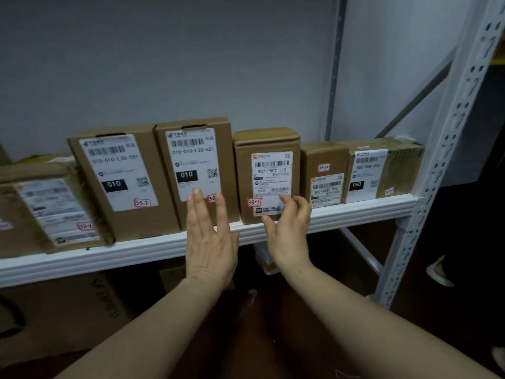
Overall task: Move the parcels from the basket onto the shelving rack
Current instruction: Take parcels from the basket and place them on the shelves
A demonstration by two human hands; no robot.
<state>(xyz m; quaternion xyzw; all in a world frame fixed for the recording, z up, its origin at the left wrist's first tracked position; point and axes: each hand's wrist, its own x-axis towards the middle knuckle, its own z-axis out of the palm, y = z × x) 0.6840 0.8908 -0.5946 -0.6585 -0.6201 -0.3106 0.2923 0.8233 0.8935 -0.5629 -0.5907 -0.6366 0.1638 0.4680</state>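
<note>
Head view: at centre frame the left hand [210,242] lies flat and wide, the right hand [289,231] loosely curled, holding nothing, before parcels [265,146] on the shelf [109,255].

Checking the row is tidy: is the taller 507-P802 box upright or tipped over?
Upright: the taller 507-P802 box stands on its base on the shelf, flap on top, label text reading level.

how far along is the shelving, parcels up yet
Done: labelled parcels stand in a row on the white shelf. In hand: nothing is gripped; the left hand is flat before the second 010 box, the right hand loosely curled at the taller 507-P802 box. Left: the basket is out of view, so the remaining count is unknown.
</note>
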